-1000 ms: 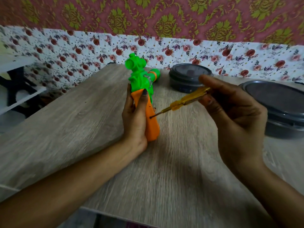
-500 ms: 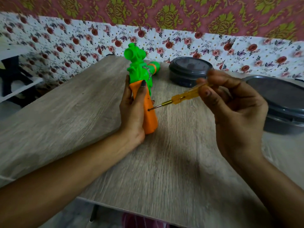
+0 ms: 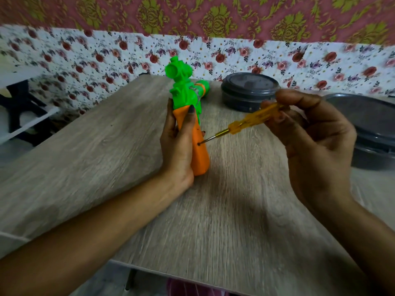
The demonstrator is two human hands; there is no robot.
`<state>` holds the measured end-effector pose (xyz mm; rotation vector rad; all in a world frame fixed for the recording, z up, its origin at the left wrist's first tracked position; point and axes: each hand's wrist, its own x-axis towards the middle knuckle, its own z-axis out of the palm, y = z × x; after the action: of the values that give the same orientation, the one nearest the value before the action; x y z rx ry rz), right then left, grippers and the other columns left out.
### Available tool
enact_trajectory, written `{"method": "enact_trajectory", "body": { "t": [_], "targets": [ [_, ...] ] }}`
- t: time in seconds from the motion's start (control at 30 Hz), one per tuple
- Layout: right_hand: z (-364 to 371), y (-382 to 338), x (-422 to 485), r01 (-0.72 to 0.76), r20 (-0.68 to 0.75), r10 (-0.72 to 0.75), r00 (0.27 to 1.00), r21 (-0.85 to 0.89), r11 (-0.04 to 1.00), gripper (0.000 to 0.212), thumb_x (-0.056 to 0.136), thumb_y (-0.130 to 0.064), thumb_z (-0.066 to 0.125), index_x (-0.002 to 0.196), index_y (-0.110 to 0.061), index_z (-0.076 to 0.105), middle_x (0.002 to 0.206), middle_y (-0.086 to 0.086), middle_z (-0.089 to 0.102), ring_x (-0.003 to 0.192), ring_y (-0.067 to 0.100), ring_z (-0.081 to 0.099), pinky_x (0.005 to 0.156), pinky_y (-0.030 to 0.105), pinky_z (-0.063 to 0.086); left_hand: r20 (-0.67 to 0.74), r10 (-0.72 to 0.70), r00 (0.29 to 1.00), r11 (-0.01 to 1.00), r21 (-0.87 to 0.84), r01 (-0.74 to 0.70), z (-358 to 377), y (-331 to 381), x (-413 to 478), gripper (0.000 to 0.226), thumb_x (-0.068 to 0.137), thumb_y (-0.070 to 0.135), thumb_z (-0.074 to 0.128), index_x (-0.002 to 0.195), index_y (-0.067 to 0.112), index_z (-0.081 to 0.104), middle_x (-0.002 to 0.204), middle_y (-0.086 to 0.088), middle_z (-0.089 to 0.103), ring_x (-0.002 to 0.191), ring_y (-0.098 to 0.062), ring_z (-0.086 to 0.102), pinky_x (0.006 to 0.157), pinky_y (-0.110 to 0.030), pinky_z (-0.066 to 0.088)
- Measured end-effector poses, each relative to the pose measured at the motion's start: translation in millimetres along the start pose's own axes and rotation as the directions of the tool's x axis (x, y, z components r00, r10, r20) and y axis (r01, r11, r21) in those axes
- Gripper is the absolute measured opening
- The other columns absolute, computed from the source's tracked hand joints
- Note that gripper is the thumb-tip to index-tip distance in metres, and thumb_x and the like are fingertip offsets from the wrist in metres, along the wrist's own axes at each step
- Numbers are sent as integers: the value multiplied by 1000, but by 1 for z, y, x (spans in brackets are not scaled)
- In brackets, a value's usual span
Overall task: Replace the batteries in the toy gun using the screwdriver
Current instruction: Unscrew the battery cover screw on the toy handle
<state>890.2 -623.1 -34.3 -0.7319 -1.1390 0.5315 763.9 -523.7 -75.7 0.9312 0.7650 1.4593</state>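
A toy gun (image 3: 198,154) with a green body and orange handle stands on the wooden table (image 3: 235,210), handle pointing toward me. My left hand (image 3: 178,144) grips the orange handle from the left, thumb laid along its top. My right hand (image 3: 310,144) pinches the translucent yellow handle of a screwdriver (image 3: 245,124) between thumb and fingers. The metal tip sits in a small screw hole on the right side of the orange handle.
A round dark lidded container (image 3: 249,92) stands behind the screwdriver near the floral wall. A larger dark lidded container (image 3: 372,133) sits at the right edge, close behind my right hand. The table's near edge runs across the bottom.
My right hand's fingers have shifted on the screwdriver handle, with the tip staying in the screw hole. The view has tilted a little; the gun and left hand hold their place.
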Motion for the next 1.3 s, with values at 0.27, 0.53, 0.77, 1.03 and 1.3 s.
{"method": "enact_trajectory", "body": {
  "t": [0.27, 0.53, 0.77, 1.03, 1.3],
  "targets": [
    [3, -5, 1, -23, -33, 23, 999, -20, 1000, 29, 64, -16, 64, 92, -10, 63, 88, -11, 70, 92, 7, 64, 86, 24, 51, -5, -1, 1000, 1000, -24, 1, 1, 0, 0, 48, 90, 20, 54, 137, 22, 44, 87, 10, 62, 62, 0, 56, 58, -17, 48],
    [3, -8, 1, -25, -15, 25, 1000, 36, 999, 30, 60, -18, 68, 88, -13, 57, 83, -10, 71, 88, 7, 65, 81, 22, 52, -7, 8, 1000, 999, -49, -8, 2, -1, 0, 47, 91, 18, 53, 137, 22, 45, 89, 11, 63, 72, -3, 56, 59, -17, 49],
    [5, -6, -1, -22, -43, 26, 999, 80, 997, 22, 56, -18, 73, 70, -11, 57, 75, -7, 67, 90, 12, 66, 83, 25, 52, 9, 11, 1000, 998, -63, -10, 1, -1, 0, 47, 91, 19, 53, 137, 19, 44, 98, 6, 61, 80, -6, 55, 61, -17, 49],
    [5, -4, -1, -9, -26, 10, 1000, 61, 998, 23, 65, -12, 69, 88, -15, 68, 93, -7, 70, 101, 15, 62, 86, 23, 50, -8, 11, 1000, 998, -55, -12, 2, 0, 0, 48, 90, 19, 54, 137, 20, 44, 109, 4, 61, 90, -7, 57, 61, -15, 51],
    [4, -5, 0, 20, -34, -19, 999, 33, 999, 23, 65, -13, 68, 87, -15, 61, 85, -10, 70, 88, 8, 63, 81, 22, 51, -9, 19, 1000, 998, -61, -20, 3, 0, -1, 48, 91, 17, 53, 138, 18, 44, 102, 6, 62, 79, -4, 56, 59, -14, 49]
  ]
}}
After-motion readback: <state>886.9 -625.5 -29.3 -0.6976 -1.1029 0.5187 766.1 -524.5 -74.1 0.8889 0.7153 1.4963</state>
